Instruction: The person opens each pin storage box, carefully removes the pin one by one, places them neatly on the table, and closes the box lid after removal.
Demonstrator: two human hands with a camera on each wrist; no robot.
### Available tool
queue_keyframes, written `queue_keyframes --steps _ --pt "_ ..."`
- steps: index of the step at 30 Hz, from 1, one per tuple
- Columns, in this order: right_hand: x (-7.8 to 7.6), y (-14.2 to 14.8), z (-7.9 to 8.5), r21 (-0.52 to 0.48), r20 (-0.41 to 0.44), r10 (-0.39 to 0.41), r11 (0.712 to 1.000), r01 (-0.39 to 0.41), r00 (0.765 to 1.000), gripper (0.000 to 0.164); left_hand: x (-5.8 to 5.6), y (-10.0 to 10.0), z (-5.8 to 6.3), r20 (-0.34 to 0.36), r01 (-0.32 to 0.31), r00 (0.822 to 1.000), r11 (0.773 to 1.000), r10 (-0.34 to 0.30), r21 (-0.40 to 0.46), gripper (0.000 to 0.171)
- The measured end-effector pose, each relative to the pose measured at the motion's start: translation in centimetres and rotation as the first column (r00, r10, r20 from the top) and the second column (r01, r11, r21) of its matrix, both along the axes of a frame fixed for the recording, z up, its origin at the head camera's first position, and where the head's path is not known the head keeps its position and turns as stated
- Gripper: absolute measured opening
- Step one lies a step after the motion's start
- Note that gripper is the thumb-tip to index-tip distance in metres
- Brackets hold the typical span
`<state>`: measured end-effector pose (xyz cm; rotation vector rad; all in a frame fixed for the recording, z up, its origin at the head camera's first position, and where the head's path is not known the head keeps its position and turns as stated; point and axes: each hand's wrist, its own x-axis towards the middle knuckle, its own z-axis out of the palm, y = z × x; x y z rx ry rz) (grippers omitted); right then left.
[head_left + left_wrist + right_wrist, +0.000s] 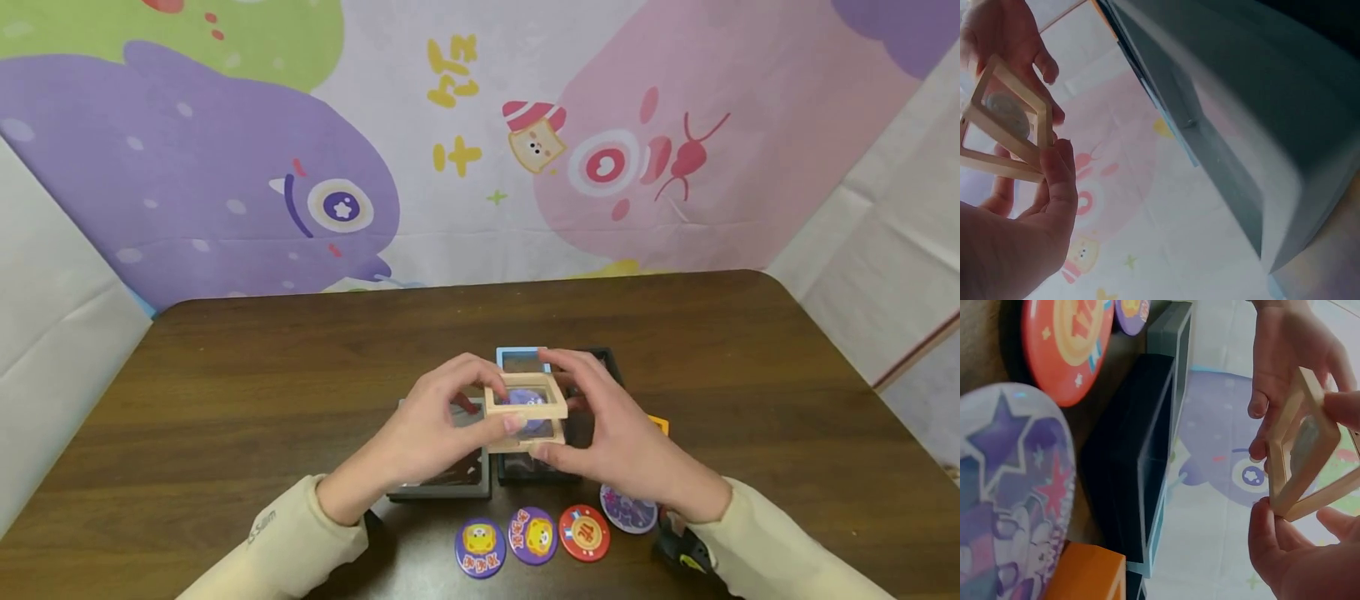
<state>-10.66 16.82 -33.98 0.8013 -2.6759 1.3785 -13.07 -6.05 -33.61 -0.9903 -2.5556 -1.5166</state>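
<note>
Above the dark frames, both hands hold a small pale wooden display frame (546, 412) that is hinged partly apart. A round purple badge (527, 397) shows inside, behind clear film. My left hand (438, 425) pinches the upper half, its thumb along the near edge and its fingers over the top. My right hand (618, 429) grips the right side, thumb at the lower half's near corner. In the left wrist view the wooden frame (1007, 135) stands as a wedge between the two hands. The right wrist view shows the right fingertips (1263, 512) on a frame corner.
A grey frame (484, 479) lies under the left hand, beside a black frame (525, 477). Behind are a light blue frame (517, 351) and another dark one. An orange frame (661, 424) peeks past the right wrist. Several round badges, including a red one (585, 533), lie nearest me.
</note>
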Motion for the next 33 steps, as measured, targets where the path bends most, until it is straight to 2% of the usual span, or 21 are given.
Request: queue_keyframes --steps 2,4,7,12,13,16,20,23,27,30,33 --pt "0.0 0.0 -0.2 0.019 0.007 0.001 1.0 -0.001 1.0 0.086 0.0 0.0 -0.1 0.074 -0.019 0.997 1.0 0.018 0.013 0.026" --pt "-0.1 -0.1 -0.5 0.029 0.004 0.007 1.0 -0.007 1.0 0.088 -0.1 0.0 -0.1 0.167 -0.035 0.986 0.999 0.029 0.033 0.027" --pt "-0.1 -0.2 -0.7 0.032 -0.003 0.011 0.999 -0.011 1.0 0.093 -0.1 0.1 0.3 0.294 -0.056 0.955 0.995 0.031 0.08 0.029" --pt "-0.1 -0.2 -0.8 0.063 0.005 0.022 0.998 -0.022 1.0 0.098 -0.6 0.1 0.2 0.43 -0.095 0.902 0.987 0.031 0.127 0.039" --pt "-0.1 -0.2 -0.9 0.067 0.007 0.027 0.997 -0.027 1.0 0.098 -0.8 0.1 -0.3 0.447 -0.1 0.894 0.987 0.033 0.127 0.043" --pt "-0.2 -0.1 -0.8 0.089 0.009 0.038 0.995 -0.039 0.999 0.098 -0.9 0.1 -0.2 0.489 -0.112 0.871 0.986 0.037 0.123 0.047" --pt "-0.2 0.3 -0.5 0.162 -0.049 0.049 0.986 -0.04 0.998 0.095 -0.9 0.0 -0.1 0.533 -0.139 0.845 0.982 0.049 0.13 0.051" --pt "-0.2 0.8 -0.1 0.241 -0.157 0.025 0.97 0.014 0.987 0.079 -0.8 0.0 -0.1 0.553 -0.167 0.831 0.977 0.067 0.133 0.053" --pt "-0.4 1.1 0.3 0.264 -0.318 0.0 0.961 0.089 0.948 0.042 -0.8 0.1 -0.2 0.564 -0.191 0.821 0.974 0.091 0.12 0.055" --pt "-0.3 0.9 0.3 0.249 -0.384 0.035 0.966 0.067 0.923 0.025 -0.6 0.1 -0.3 0.573 -0.182 0.816 0.976 0.081 0.122 0.056" --pt "-0.1 0.4 0.1 0.268 -0.4 0.094 0.963 0.019 0.912 0.024 -0.3 0.2 -0.3 0.582 -0.149 0.812 0.98 0.045 0.132 0.055"
